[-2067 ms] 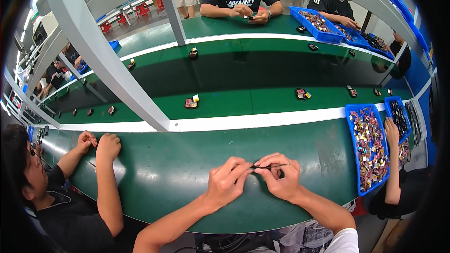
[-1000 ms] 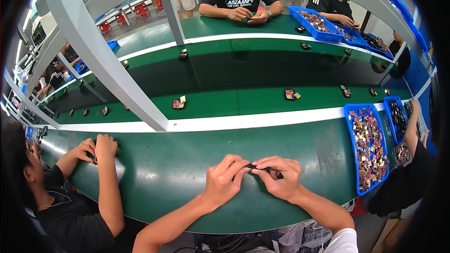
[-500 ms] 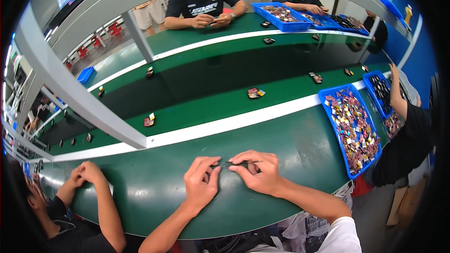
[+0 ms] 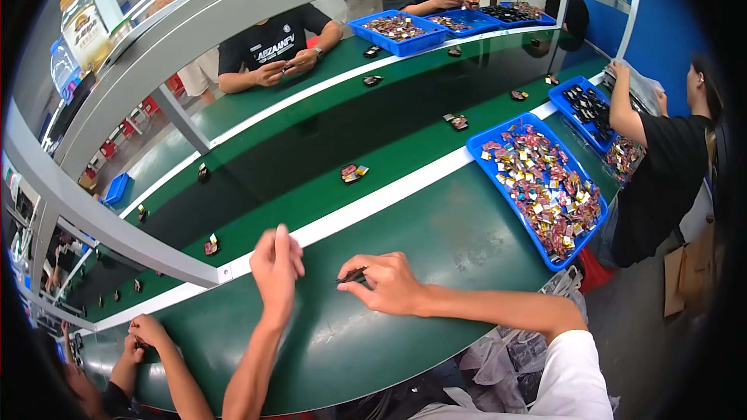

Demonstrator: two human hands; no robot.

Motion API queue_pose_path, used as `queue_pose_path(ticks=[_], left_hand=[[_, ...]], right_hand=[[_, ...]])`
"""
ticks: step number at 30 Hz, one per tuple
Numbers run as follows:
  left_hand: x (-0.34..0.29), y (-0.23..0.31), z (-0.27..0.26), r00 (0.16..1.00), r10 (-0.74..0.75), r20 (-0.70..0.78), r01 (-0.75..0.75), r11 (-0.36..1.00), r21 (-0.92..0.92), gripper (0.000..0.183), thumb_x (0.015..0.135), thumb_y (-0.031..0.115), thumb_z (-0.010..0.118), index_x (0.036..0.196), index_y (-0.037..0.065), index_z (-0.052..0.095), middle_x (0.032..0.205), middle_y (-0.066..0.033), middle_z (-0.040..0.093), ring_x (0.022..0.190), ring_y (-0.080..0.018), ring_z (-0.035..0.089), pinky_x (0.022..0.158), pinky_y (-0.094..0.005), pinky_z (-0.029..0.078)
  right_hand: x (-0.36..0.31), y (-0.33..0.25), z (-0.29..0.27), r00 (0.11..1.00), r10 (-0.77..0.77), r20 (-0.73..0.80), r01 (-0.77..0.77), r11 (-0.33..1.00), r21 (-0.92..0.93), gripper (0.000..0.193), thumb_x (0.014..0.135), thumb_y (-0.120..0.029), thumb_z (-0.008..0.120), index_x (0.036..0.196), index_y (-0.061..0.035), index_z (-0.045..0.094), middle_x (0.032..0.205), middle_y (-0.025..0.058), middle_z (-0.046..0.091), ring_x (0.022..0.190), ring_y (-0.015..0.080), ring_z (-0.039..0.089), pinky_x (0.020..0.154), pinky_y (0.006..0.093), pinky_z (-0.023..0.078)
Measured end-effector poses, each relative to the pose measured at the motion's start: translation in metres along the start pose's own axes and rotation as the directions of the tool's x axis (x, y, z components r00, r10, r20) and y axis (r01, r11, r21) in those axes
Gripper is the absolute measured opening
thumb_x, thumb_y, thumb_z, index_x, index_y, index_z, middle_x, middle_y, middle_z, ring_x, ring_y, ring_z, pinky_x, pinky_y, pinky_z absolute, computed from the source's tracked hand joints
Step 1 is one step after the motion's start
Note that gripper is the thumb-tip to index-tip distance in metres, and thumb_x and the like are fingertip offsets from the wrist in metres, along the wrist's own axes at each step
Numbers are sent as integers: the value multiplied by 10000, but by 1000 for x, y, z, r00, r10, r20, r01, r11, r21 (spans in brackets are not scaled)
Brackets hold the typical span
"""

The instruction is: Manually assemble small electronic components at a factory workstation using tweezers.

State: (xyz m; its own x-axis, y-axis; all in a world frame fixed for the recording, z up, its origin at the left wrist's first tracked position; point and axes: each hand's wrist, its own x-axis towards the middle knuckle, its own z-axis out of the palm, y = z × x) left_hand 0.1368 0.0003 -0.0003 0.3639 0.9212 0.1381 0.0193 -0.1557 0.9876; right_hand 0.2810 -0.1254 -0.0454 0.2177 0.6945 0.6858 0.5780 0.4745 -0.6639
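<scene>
My right hand [image 4: 383, 283] is closed over the green tabletop, pinching a small black piece [image 4: 352, 275] between thumb and fingers. Its exact kind is too small to make out. To the left of it, my left hand [image 4: 277, 271] is raised near the white rail, blurred by motion. Its fingers point upward, and nothing can be seen held in it. The two hands are apart. Beyond them, a small red-and-black item with a yellow part [image 4: 354, 173] lies on the green conveyor belt [image 4: 303, 206].
A blue tray [image 4: 537, 190] heaped with small red, white and yellow parts stands on my right. Behind it is a blue tray of black pieces [image 4: 587, 113]. A grey post [image 4: 117, 210] slants at left. Co-workers' hands [image 4: 148, 334] are close on my left; others work across the belt.
My left hand has lifted away from my right hand, up and to the left. The right hand still pinches the dark piece. The whole view has shifted rightward.
</scene>
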Motion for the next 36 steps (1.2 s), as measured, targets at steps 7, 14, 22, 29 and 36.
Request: queue_pose_path(ticks=[7,14,22,29,36], left_hand=[[109,37,145,833,-72,549,-41,981,189,172,931,122,627,962,-22,716,821,-89,692,574,-132,654,458,-241,490],[166,3,279,819,-271,506,35,904,427,284,889,180,739,787,-81,695,728,-126,682,556,-180,688,498,-292,604],[168,-16,326,849,-260,460,-1,870,493,423,790,322,858,691,-45,670,654,-100,679,510,-154,652,464,-285,554],[172,-22,324,860,-260,439,11,869,494,402,703,274,922,674,-17,646,661,-97,683,512,-155,650,459,-299,517],[173,-16,309,804,-391,448,240,903,356,297,685,153,934,672,-19,692,626,-77,659,483,-109,582,418,-264,439]], right_hand=[[-4,20,-42,974,184,-134,-194,979,-63,185,752,-58,840,879,-58,706,653,17,667,394,75,428,422,257,370],[9,35,-55,965,-166,-204,91,938,-333,194,714,6,806,849,-76,693,789,32,733,497,179,597,460,285,422],[15,24,-84,909,-353,-219,215,850,-480,224,690,28,759,880,-66,689,863,22,736,526,136,565,465,256,375],[19,26,-86,911,-372,-180,262,856,-445,207,697,11,767,873,-61,687,837,29,723,519,141,559,465,257,377],[19,24,-84,931,-320,-175,221,876,-428,174,728,-22,785,865,-56,682,839,34,726,510,156,554,470,261,400]])
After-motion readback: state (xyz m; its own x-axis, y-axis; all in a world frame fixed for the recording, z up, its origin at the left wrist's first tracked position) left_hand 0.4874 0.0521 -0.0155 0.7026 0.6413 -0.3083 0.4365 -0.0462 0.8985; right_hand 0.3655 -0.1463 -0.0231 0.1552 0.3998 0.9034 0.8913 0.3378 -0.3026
